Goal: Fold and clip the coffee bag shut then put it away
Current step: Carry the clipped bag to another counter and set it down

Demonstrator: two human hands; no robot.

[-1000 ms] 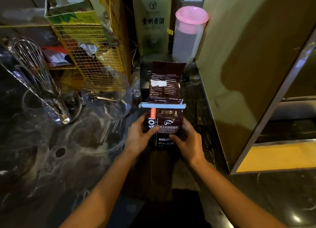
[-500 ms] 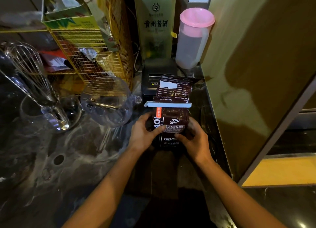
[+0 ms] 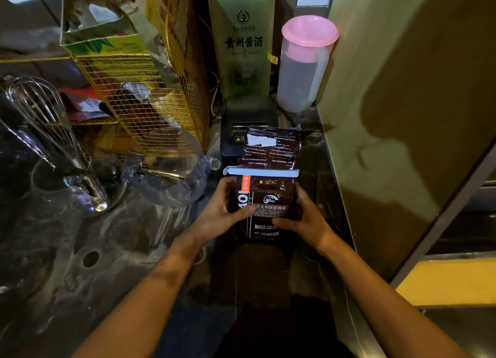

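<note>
Dark brown foil is showing on the coffee bag [image 3: 268, 196], which is standing upright on the dark counter [image 3: 80, 250] with a pale blue clip [image 3: 261, 171] running across its folded top. Left hand [image 3: 225, 212] is gripping the bag's left side and right hand [image 3: 303, 218] is gripping its right side. Going leftward first, a wire whisk [image 3: 43, 116] is leaning in a glass, then a yellow wire rack [image 3: 150, 94], a clear pitcher [image 3: 166, 169], a black printer [image 3: 249, 116] just behind the bag, and a pink-lidded jug [image 3: 306, 62].
</note>
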